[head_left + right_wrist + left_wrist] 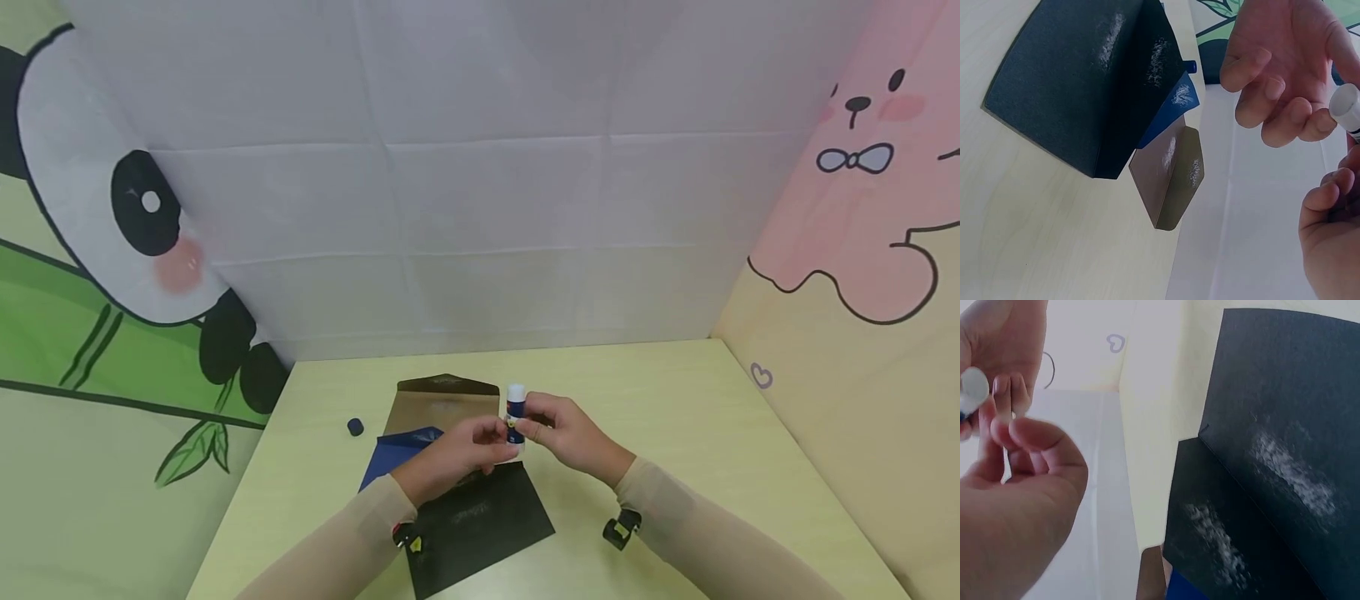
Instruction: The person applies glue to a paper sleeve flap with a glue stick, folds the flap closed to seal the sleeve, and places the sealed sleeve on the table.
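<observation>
A glue stick (516, 414) with a dark blue barrel and a white top stands upright between my two hands, above the envelopes. My right hand (573, 437) pinches its barrel between thumb and fingers. At its lower end, the thumb and fingers of my left hand (467, 450) grip it. Below lies a black envelope (480, 529), its flap open, with white glue smears (1294, 475) on flap and body. A blue envelope (393, 457) lies partly under it, and a brown envelope (442, 408) lies farther back. Both show white smears in the right wrist view.
A small dark blue cap (355, 427) lies on the pale wooden table (637, 375), left of the envelopes. A white curtain (487, 192) hangs behind the table's back edge. Printed cloths with a panda (82, 183) and a pink animal (862, 208) flank it.
</observation>
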`<move>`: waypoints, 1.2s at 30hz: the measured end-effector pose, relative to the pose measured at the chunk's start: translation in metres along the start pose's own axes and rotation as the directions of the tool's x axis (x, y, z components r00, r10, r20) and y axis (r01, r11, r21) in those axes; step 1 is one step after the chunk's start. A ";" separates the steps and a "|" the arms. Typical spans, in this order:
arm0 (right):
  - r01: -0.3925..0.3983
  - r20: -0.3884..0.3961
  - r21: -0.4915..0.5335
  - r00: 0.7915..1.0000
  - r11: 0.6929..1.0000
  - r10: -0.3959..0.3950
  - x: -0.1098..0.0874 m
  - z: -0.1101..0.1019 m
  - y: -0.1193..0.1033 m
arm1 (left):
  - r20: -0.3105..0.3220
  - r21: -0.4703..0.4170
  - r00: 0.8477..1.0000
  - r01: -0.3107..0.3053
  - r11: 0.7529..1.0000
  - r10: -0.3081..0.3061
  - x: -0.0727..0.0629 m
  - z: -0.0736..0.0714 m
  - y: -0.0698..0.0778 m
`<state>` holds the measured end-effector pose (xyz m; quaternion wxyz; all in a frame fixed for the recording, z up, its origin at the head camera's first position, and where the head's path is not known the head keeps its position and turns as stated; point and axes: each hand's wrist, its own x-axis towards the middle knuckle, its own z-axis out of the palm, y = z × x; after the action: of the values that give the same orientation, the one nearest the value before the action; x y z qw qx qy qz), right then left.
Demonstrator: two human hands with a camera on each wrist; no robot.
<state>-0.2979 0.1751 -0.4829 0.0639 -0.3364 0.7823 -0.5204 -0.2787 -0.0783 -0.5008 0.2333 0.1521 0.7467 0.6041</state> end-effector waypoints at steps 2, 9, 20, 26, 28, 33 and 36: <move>-0.002 0.001 0.002 1.000 1.000 0.002 0.000 0.000 0.000 | 0.027 0.000 1.000 0.001 1.000 -0.001 0.000 -0.003 -0.001; -0.003 0.021 0.015 1.000 1.000 0.003 0.000 0.001 0.000 | 0.122 0.014 0.992 -0.027 1.000 0.025 -0.001 -0.008 -0.003; 0.009 0.016 0.011 1.000 1.000 -0.009 -0.001 0.001 0.000 | 0.070 0.054 0.997 -0.044 0.998 0.040 0.000 -0.002 -0.001; 0.021 0.013 0.013 1.000 1.000 -0.021 -0.001 0.000 -0.002 | 0.045 0.019 0.998 -0.055 0.998 0.054 0.001 0.001 -0.001; 0.021 0.014 0.016 1.000 1.000 -0.021 -0.002 0.000 -0.003 | 0.037 0.014 0.998 -0.060 0.998 0.059 0.000 0.002 -0.001; 0.024 0.016 0.024 1.000 0.999 -0.024 -0.001 0.000 -0.003 | 0.013 -0.001 0.998 -0.060 0.998 0.060 0.000 0.003 0.001; 0.026 0.015 0.021 1.000 0.999 -0.026 -0.001 0.000 -0.003 | -0.003 -0.004 0.998 -0.056 0.998 0.056 0.000 0.005 0.002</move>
<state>-0.2955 0.1749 -0.4812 0.0667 -0.3498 0.7719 -0.5266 -0.2763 -0.0738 -0.4992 0.2152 0.1717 0.7413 0.6121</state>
